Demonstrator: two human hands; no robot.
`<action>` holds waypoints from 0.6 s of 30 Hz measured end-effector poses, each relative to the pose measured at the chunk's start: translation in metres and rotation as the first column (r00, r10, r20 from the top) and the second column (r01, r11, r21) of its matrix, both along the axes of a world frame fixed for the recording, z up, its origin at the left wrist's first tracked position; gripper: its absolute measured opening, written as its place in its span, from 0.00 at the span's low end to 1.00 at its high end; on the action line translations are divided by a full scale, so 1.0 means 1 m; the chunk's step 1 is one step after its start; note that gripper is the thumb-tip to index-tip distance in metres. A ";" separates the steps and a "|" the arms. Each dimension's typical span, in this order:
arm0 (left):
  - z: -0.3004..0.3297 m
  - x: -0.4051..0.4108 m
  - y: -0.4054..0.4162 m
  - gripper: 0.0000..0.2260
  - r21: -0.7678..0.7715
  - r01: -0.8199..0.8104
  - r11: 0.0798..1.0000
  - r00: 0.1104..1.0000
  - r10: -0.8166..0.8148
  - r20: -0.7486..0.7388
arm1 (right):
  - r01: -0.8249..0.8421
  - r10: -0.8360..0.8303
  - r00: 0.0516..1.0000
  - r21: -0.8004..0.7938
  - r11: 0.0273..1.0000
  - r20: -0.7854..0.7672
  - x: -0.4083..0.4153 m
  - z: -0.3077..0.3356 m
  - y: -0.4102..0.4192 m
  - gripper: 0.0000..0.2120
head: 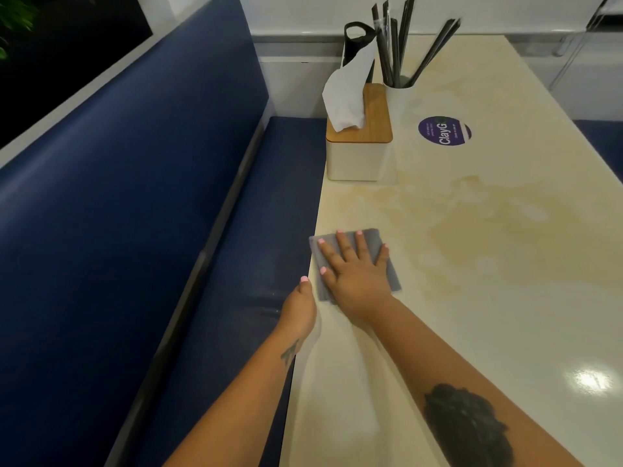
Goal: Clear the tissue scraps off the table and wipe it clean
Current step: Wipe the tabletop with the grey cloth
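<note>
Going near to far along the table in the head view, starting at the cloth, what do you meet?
Grey cloth under the right hand → tissue box → purple round sticker → white cup of black sticks.

Indoor light is moderate and soft, with a bright overhead glare patch on the glossy surface (592, 380) at lower right. Wide-angle distortion bends the edges; the upper-left corner is dark.
</note>
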State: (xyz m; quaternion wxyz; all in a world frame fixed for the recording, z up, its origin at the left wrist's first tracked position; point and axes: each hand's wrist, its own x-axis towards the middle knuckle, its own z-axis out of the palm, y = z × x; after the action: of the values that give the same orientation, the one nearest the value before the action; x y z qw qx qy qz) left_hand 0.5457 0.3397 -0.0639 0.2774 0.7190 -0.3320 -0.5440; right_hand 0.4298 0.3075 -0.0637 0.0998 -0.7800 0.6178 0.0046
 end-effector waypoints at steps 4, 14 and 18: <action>-0.001 -0.001 -0.002 0.22 -0.008 0.015 1.000 1.000 -0.015 0.013 | -0.094 0.094 0.996 -0.023 0.995 0.000 -0.036 -0.006 0.023 0.28; -0.002 0.000 -0.002 0.21 -0.066 0.040 0.997 0.999 -0.038 0.029 | -0.088 0.088 0.996 -0.026 0.996 -0.013 -0.005 -0.004 -0.001 0.26; -0.005 -0.001 -0.001 0.19 -0.088 0.016 0.996 0.999 -0.013 0.041 | -0.054 0.054 0.999 -0.009 0.999 -0.009 -0.045 -0.007 0.015 0.28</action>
State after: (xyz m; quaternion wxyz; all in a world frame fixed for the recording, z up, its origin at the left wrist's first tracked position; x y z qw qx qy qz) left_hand 0.5446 0.3387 -0.0688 0.2982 0.7143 -0.3663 -0.5163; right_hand 0.3846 0.3227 -0.0703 0.0934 -0.7967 0.5971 0.0077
